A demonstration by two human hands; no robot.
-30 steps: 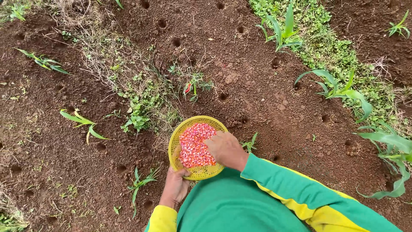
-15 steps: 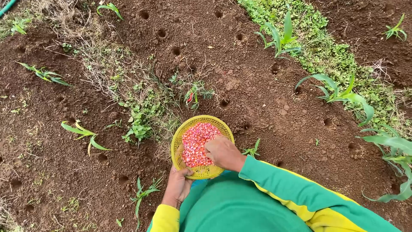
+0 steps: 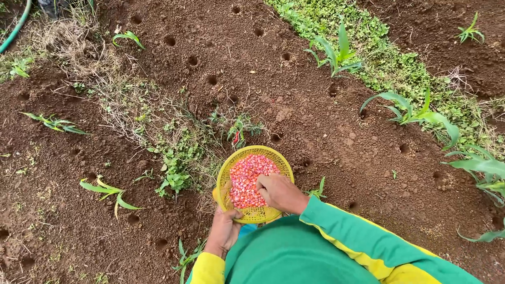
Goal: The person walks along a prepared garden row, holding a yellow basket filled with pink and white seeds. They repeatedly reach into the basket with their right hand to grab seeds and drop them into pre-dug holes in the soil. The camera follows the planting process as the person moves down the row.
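- Two hands work at a yellow basket [image 3: 273,160] of pink seeds [image 3: 247,176], above brown soil [image 3: 326,126] dotted with holes.
- Left hand [image 3: 223,229] grips the basket's near rim.
- Right hand [image 3: 281,192] rests in the seeds, fingers curled; whether it holds any, I cannot tell.
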